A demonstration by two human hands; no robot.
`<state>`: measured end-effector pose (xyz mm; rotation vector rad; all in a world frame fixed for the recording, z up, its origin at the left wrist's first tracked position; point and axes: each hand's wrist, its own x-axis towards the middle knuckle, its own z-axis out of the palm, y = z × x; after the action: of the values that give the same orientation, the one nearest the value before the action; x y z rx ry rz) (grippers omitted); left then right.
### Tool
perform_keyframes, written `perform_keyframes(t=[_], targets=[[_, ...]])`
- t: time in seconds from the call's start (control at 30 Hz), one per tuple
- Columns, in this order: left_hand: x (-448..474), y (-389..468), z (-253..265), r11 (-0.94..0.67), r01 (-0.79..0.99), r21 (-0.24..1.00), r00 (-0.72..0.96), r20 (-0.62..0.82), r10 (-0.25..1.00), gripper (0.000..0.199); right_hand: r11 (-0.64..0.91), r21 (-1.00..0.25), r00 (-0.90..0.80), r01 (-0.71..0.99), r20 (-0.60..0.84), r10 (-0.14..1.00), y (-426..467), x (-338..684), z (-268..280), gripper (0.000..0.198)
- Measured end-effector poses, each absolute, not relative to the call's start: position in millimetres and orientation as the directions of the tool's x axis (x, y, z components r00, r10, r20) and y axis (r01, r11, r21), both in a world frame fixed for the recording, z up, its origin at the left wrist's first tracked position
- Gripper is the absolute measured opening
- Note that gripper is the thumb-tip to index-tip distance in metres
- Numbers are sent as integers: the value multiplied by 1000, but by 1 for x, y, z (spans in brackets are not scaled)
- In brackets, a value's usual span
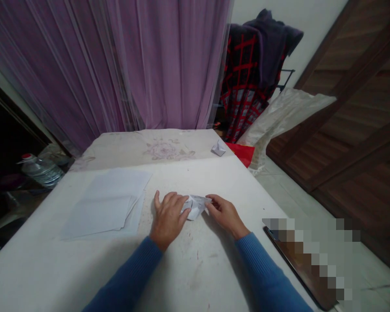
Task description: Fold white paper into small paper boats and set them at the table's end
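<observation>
A small piece of folded white paper lies between my two hands near the middle of the table. My left hand grips its left side, thumb on the near edge and fingers over the far part. At the right corner of the paper, my right hand pinches it between thumb and fingertips. The paper has several creases and slanted edges; parts of it are hidden under the left fingers. Beside my left hand lies a stack of white paper sheets, its edges slightly uneven.
A folded paper shape stands near the table's far right corner. A dark phone or tablet lies along the right edge, partly pixelated. Purple curtains hang behind the white table. A large plastic bottle stands off to the left.
</observation>
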<state>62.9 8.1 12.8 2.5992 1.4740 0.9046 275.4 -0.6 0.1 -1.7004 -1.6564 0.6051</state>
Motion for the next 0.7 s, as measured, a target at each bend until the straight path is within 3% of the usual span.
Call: perform_keyframes(t=[0.1, 0.3, 0.4, 0.5, 0.57, 0.7], targets=[[68, 21, 13, -579, 752, 316, 434, 425, 795, 29, 33, -762, 104, 646, 131, 986, -2, 270, -6, 42], [73, 30, 19, -594, 735, 328, 494, 342, 800, 11, 14, -753, 98, 658, 105, 990, 1, 267, -6, 30], [69, 27, 24, -594, 734, 329, 523, 284, 803, 9, 39, -819, 69, 573, 96, 993, 2, 270, -9, 31], [56, 23, 26, -594, 740, 316, 539, 251, 804, 25, 120, -903, -107, 414, 83, 991, -1, 278, -12, 37], [43, 20, 23, -600, 749, 281, 544, 257, 799, 40, 153, -911, -173, 382, 92, 980, -3, 287, -11, 51], [20, 9, 13, -629, 748, 210, 568, 288, 771, 50, 329, -763, -232, 557, 237, 943, -5, 299, -3, 66]])
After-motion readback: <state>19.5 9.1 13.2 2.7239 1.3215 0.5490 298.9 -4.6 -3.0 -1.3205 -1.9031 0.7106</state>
